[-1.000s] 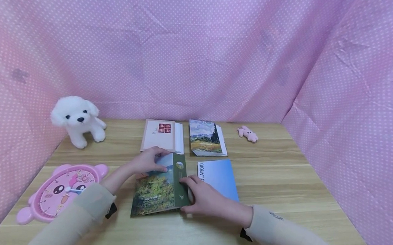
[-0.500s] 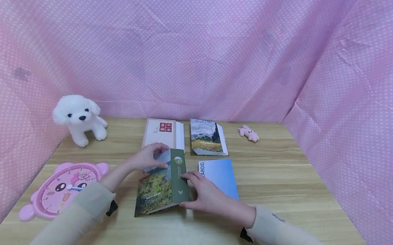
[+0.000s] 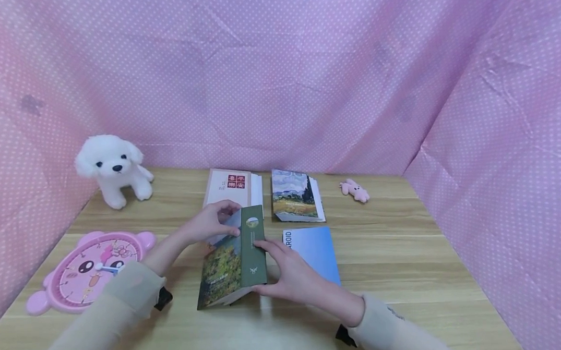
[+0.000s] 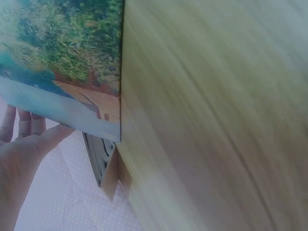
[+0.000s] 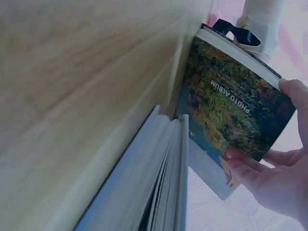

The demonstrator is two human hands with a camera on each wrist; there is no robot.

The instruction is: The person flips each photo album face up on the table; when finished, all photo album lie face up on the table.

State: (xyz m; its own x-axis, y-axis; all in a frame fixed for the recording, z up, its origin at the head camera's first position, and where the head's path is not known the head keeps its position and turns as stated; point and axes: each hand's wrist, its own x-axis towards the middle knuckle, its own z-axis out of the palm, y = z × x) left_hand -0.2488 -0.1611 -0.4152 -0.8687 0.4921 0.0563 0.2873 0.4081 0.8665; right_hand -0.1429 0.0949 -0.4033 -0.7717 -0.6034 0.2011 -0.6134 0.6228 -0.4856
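Both hands hold a photo album [image 3: 223, 269] with a garden painting on its cover and a dark green spine. It is tilted, spine side raised, left edge low by the table. My left hand [image 3: 210, 222] grips its far edge, thumb on the cover; the left wrist view shows that hand [image 4: 26, 149] behind the album's pale end. My right hand [image 3: 291, 268] holds the spine side, fingertips on the green strip and thumb at the near corner. Right beside that hand lies a blue album [image 3: 314, 252], partly hidden; its white pages [image 5: 163, 178] show in the right wrist view.
A cream album [image 3: 227, 193] with red characters and a landscape-painted album [image 3: 293, 195] lie at the back of the wooden table [image 3: 397, 274]. A white plush dog [image 3: 115, 169] and a pink clock [image 3: 89, 272] are at left, a small pink plush toy [image 3: 355, 191] at back right. Pink dotted cloth surrounds the table.
The album's spine side has risen, so the album tilts more steeply and its lower left corner has shifted slightly right. Both hands have moved up a little with it.
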